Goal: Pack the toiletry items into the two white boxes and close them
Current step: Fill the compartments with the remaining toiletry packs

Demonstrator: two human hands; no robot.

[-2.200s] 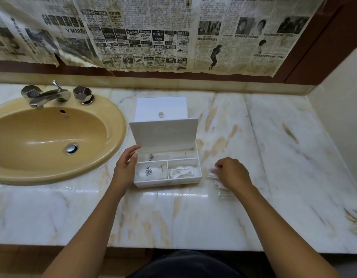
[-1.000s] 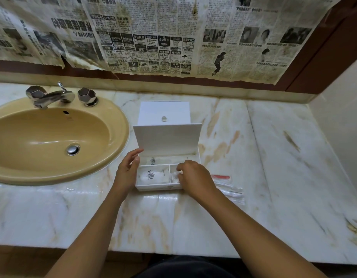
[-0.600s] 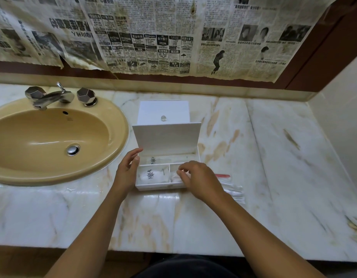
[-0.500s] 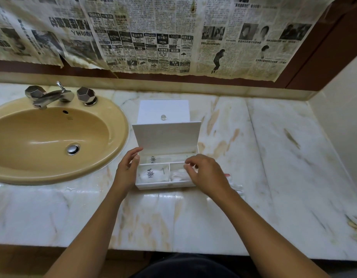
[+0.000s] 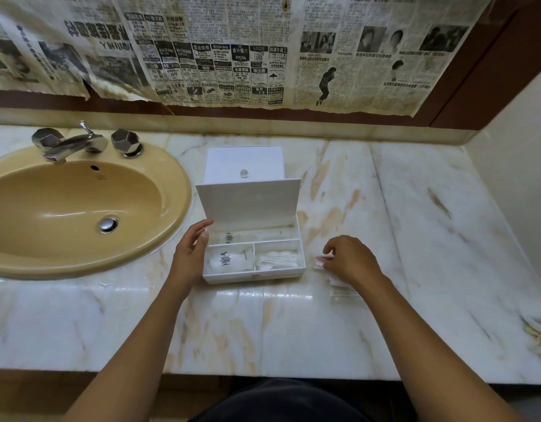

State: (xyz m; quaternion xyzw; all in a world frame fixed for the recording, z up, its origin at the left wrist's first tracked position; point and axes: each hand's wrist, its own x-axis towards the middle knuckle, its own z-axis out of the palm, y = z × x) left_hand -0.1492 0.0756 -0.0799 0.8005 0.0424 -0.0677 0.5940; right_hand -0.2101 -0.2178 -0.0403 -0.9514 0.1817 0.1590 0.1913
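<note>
An open white box [image 5: 253, 276] stands mid-counter with its lid [image 5: 247, 202] upright. Its back compartment holds a clear packet with a compass logo [image 5: 229, 237]. A white logo pouch [image 5: 226, 260] fills the front left compartment and cotton swabs [image 5: 278, 260] the front right. Behind it stands a second white box [image 5: 226, 162], closed, with a small knob. My left hand [image 5: 188, 257] presses against the open box's left wall, thumb at the rim. My right hand [image 5: 352, 261] rests right of the box, fingertips pinching one of the clear packets [image 5: 343, 292] lying on the counter.
A yellow sink [image 5: 74, 208] with a chrome tap [image 5: 71, 143] takes up the left of the marble counter [image 5: 430, 239]. Newspaper covers the wall behind. A tiled side wall closes the right end. Some debris [image 5: 540, 336] lies at the counter's right front edge.
My right hand has left the box's front right compartment and moved right to the clear packets on the counter. My left hand and both boxes have stayed put.
</note>
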